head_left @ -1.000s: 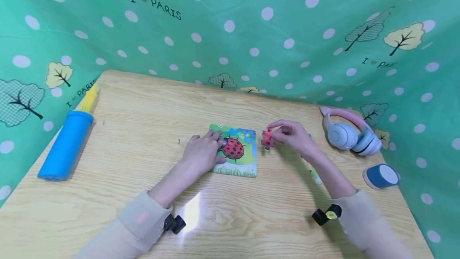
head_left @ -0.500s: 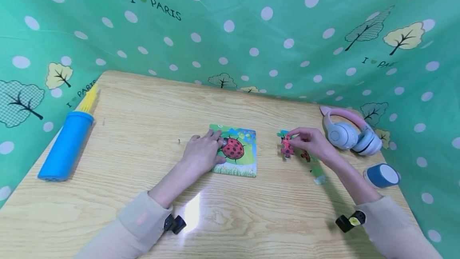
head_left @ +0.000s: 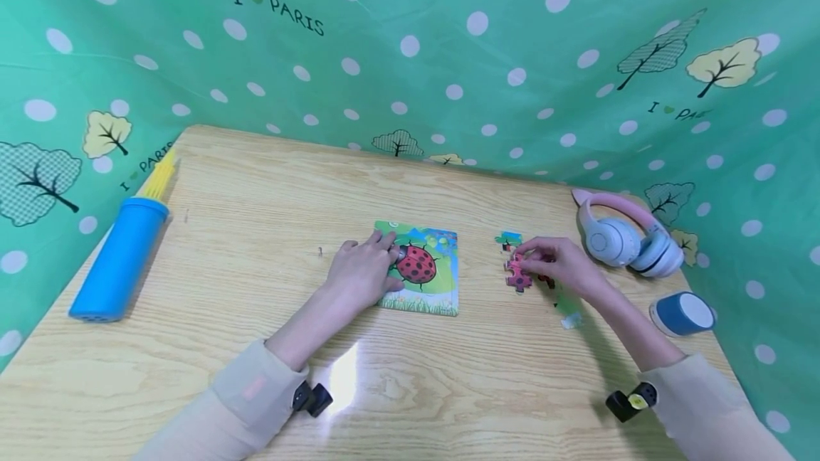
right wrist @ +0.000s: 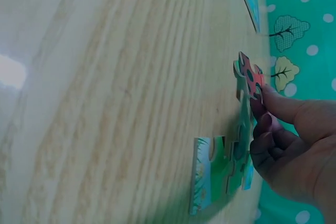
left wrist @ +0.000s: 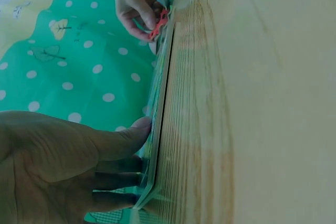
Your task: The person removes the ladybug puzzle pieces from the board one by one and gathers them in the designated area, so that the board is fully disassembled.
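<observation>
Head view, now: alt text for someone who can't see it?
A person's right hand pinches a red, dark-spotted puzzle piece near other puzzle pieces, while the left hand rests on a ladybug picture board. On the wooden table are a blue-and-yellow tube at left, and headphones and a blue cylinder at right; green dotted cloth hangs behind.

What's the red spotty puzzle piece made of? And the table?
The red puzzle piece looks like stiff cardboard or thin wood, with a printed face; its edge looks plain.

The table looks like smooth, shiny wood or wood-look coating: grain lines and bright glare show.
</observation>
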The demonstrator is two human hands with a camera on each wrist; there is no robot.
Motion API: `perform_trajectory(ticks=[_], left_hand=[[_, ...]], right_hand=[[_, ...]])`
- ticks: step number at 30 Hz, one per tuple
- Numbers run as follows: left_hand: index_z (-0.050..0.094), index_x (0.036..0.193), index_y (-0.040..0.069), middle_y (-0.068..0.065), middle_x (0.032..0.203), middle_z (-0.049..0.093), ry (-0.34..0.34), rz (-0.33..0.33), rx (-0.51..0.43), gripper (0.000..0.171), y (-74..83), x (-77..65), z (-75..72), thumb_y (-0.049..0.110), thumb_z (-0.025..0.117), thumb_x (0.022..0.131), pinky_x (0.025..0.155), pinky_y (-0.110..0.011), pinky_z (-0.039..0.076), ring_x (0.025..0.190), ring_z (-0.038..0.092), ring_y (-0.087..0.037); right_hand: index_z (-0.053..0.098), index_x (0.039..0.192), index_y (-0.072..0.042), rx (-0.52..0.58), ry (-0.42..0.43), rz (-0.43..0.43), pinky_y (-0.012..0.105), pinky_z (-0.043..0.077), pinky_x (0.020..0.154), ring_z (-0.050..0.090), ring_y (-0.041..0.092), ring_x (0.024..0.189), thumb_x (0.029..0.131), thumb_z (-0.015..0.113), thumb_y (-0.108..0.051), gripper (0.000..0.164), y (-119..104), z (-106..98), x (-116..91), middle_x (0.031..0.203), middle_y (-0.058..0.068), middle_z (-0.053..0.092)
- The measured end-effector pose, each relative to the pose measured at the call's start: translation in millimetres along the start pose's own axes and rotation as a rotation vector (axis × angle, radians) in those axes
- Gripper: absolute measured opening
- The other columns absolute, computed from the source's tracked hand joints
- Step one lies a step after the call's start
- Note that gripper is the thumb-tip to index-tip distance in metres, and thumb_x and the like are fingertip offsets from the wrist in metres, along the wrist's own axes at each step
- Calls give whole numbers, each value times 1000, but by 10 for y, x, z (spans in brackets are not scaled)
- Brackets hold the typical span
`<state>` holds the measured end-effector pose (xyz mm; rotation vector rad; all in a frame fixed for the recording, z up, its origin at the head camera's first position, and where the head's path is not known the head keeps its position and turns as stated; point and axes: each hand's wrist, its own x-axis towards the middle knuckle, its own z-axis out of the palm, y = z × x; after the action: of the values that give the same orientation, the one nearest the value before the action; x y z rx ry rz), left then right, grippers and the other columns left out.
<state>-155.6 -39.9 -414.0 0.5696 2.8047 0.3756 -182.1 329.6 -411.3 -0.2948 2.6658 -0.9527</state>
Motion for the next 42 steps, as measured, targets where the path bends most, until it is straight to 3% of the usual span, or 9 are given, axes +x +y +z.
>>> perform_trajectory(ticks=[9,30,37,42], left_hand=[[56,147,15,-9,168,33,1,-2,-3,70,10,-10,-11,47,75,88,122,-60,35,157,31,-35],[58,146,14,-10,167,35,13,1,-8,69,16,-16,-10,47,75,88,122,-60,35,156,32,-35],[58,146,14,-11,167,35,15,5,3,68,20,-21,-15,47,75,88,121,-60,37,156,33,-36],[58,146,15,-9,167,35,15,2,8,69,16,-34,-21,47,75,88,122,-60,35,156,33,-35]], right_hand=[[76,116,-8,-104,70,-43,22,49,59,62,8,72,90,80,-19,28,31,73,3,87,6,73],[77,112,-11,-129,126,-17,23,44,53,56,9,66,90,79,-15,23,74,159,9,84,5,70],[78,107,-11,-155,188,-59,23,44,52,54,7,63,88,81,-15,20,85,179,10,83,4,70],[78,108,-10,-160,265,-75,24,43,51,52,10,63,91,79,-23,21,-39,187,21,83,5,71]])
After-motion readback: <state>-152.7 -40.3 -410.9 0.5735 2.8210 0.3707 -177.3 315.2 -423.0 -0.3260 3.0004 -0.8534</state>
